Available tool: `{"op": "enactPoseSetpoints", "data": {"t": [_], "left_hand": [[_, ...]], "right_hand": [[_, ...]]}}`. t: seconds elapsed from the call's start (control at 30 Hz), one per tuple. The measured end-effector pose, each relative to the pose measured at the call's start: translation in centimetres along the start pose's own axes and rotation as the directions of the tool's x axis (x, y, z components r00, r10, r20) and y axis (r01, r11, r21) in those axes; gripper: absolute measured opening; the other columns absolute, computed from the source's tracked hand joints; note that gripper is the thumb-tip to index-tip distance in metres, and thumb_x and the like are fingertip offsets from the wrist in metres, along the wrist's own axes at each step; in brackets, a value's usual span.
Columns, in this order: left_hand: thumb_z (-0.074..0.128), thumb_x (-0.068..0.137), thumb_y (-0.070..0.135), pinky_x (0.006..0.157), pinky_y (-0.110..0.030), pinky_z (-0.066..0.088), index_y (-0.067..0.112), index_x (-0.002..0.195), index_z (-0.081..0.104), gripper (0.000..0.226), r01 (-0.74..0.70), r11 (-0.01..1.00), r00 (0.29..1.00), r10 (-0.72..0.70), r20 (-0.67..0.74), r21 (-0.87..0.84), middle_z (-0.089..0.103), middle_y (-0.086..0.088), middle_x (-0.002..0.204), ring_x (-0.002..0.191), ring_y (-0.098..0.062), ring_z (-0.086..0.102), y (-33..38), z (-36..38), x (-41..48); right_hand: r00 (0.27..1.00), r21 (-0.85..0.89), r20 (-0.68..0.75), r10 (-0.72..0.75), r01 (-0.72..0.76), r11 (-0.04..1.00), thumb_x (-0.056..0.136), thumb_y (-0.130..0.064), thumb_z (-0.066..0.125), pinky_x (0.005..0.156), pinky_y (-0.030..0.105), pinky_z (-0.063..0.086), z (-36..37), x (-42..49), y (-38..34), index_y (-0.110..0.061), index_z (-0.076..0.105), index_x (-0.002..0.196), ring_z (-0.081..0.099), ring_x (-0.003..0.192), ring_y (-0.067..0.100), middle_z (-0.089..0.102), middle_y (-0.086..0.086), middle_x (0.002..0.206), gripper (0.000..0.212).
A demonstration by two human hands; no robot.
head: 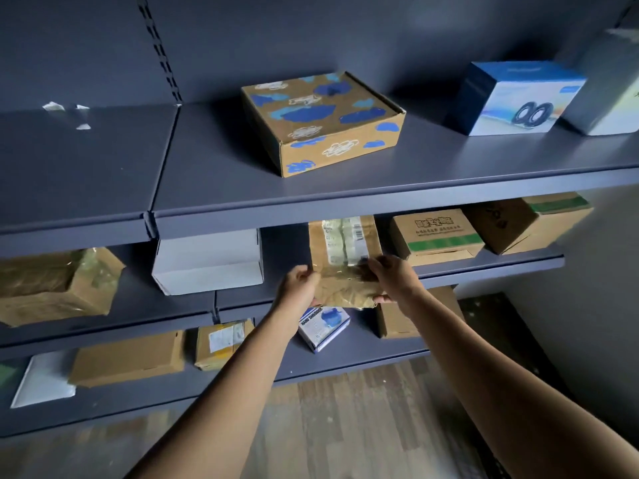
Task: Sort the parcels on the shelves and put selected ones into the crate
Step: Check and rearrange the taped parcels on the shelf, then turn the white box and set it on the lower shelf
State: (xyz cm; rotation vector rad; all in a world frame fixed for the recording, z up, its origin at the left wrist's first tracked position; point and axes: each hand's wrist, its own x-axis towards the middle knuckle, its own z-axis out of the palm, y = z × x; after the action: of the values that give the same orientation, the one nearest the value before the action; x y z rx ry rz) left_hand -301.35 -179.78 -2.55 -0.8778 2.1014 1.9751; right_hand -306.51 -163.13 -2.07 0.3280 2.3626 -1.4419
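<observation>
Parcel (345, 250) lay at the front edge of the middle shelf (484, 267), near end overhanging; the 2 hands, left hand (299, 285) and right hand (394, 276), each gripped a near corner, fingers (375, 263) curled round wrinkled tape. Judged light and soft-sided; brown paper crumpled under glossy tape, likely slippery; best held at both sides with support beneath. No crate was in view.
</observation>
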Motion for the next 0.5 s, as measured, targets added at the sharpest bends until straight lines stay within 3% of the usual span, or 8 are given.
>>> {"op": "enactPoseSetpoints", "data": {"t": [0.07, 0.13, 0.2, 0.27, 0.4, 0.5], "left_hand": [[0.058, 0.077, 0.020, 0.087, -0.044, 0.054, 0.017, 0.082, 0.057, 0.007, -0.004, 1.000, 1.000, 0.003, -0.025, -0.019, 0.057, -0.006, 0.082, 0.075, -0.021, 0.056, 0.0, 0.8, 0.8], [0.055, 0.078, 0.014, 0.087, -0.042, 0.053, 0.015, 0.076, 0.055, 0.002, 0.020, 0.998, 0.998, -0.024, -0.053, -0.060, 0.059, -0.009, 0.080, 0.079, -0.023, 0.058, 0.1, 1.6, 1.5], [0.053, 0.084, 0.005, 0.080, -0.035, 0.049, 0.015, 0.070, 0.051, 0.018, 0.035, 0.993, 0.995, -0.046, -0.094, -0.112, 0.054, -0.008, 0.074, 0.078, -0.021, 0.054, 0.2, 2.2, 2.1], [0.055, 0.082, 0.007, 0.075, -0.031, 0.041, 0.019, 0.065, 0.047, 0.021, 0.025, 0.989, 0.992, -0.042, -0.118, -0.143, 0.051, -0.007, 0.076, 0.078, -0.019, 0.049, 0.3, 2.7, 2.5], [0.052, 0.078, 0.012, 0.083, -0.037, 0.049, 0.018, 0.067, 0.052, 0.012, 0.045, 0.994, 0.995, -0.053, -0.081, -0.102, 0.057, -0.008, 0.089, 0.085, -0.021, 0.052, 0.9, 3.2, 3.3], [0.049, 0.076, 0.009, 0.089, -0.035, 0.044, 0.020, 0.073, 0.046, 0.011, 0.073, 0.976, 0.993, -0.090, -0.071, -0.205, 0.055, -0.006, 0.086, 0.093, -0.023, 0.050, 1.8, 3.6, 3.5]], "right_hand": [[0.999, -0.014, -0.013, -0.050, 0.049, 0.999, 0.097, -0.028, 0.058, 0.078, 0.056, 0.057, 0.1, 1.4, -0.4, -0.011, 0.068, 0.108, 0.070, 0.085, 0.037, 0.069, 0.015, 0.095, 0.023], [0.996, -0.028, -0.039, -0.084, 0.083, 0.996, 0.093, -0.028, 0.062, 0.079, 0.053, 0.057, 0.2, 2.9, -0.3, -0.006, 0.071, 0.099, 0.070, 0.083, 0.036, 0.071, 0.016, 0.088, 0.025], [0.992, -0.069, -0.048, -0.115, 0.111, 0.991, 0.091, -0.029, 0.064, 0.072, 0.041, 0.056, 0.3, 3.8, 0.1, -0.010, 0.072, 0.094, 0.067, 0.079, 0.030, 0.070, 0.012, 0.085, 0.021], [0.988, -0.161, -0.046, -0.146, 0.137, 0.977, 0.093, -0.029, 0.061, 0.065, 0.028, 0.044, 0.3, 4.5, 0.5, -0.012, 0.070, 0.110, 0.062, 0.084, 0.028, 0.070, 0.012, 0.094, 0.026], [0.988, -0.169, -0.055, -0.142, 0.131, 0.977, 0.095, -0.021, 0.055, 0.061, 0.027, 0.038, 0.1, 5.3, 1.1, -0.008, 0.067, 0.115, 0.057, 0.076, 0.027, 0.068, 0.014, 0.090, 0.027], [0.986, -0.154, 0.004, -0.168, 0.166, 0.974, 0.093, -0.013, 0.054, 0.076, 0.032, 0.045, 0.1, 5.2, 1.1, -0.004, 0.062, 0.119, 0.061, 0.091, 0.029, 0.068, 0.016, 0.103, 0.029]]}}
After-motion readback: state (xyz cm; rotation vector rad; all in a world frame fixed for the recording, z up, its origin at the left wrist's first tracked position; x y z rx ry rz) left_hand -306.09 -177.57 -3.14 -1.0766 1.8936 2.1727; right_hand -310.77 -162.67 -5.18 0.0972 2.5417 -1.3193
